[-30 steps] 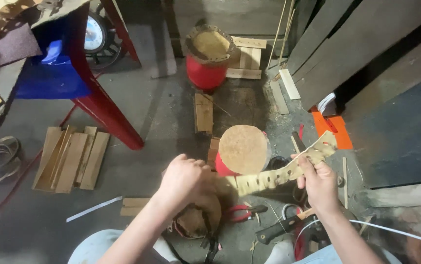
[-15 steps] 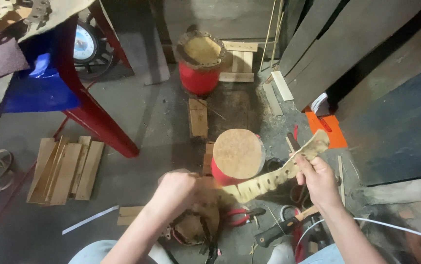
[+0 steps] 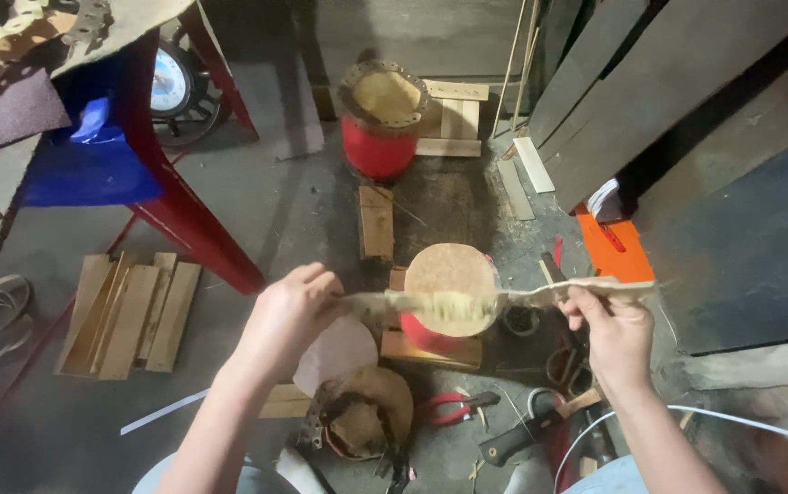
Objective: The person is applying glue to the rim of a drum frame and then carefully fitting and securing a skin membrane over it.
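Observation:
My left hand (image 3: 289, 309) and my right hand (image 3: 610, 327) each grip one end of a pale, perforated hide strip (image 3: 467, 299), stretched level between them. Right below the strip stands a small red drum (image 3: 449, 291) with a tan skin top, resting on a wooden block (image 3: 417, 349). Under my left hand lies a round leather piece with dark lacing (image 3: 362, 424), and a pale skin disc (image 3: 336, 352) sits just above it.
A larger red drum (image 3: 381, 117) stands farther back by wooden slats (image 3: 456, 119). Red table legs (image 3: 179, 197) and stacked wooden strips (image 3: 128, 314) are at left. Red-handled pliers (image 3: 453, 407), a dark-handled tool (image 3: 526, 437) and an orange tool (image 3: 613, 245) lie on the floor.
The strip has turned from slanting up to the right to lying level. My left hand has risen and both hands have spread apart, pulling it straight over the small drum.

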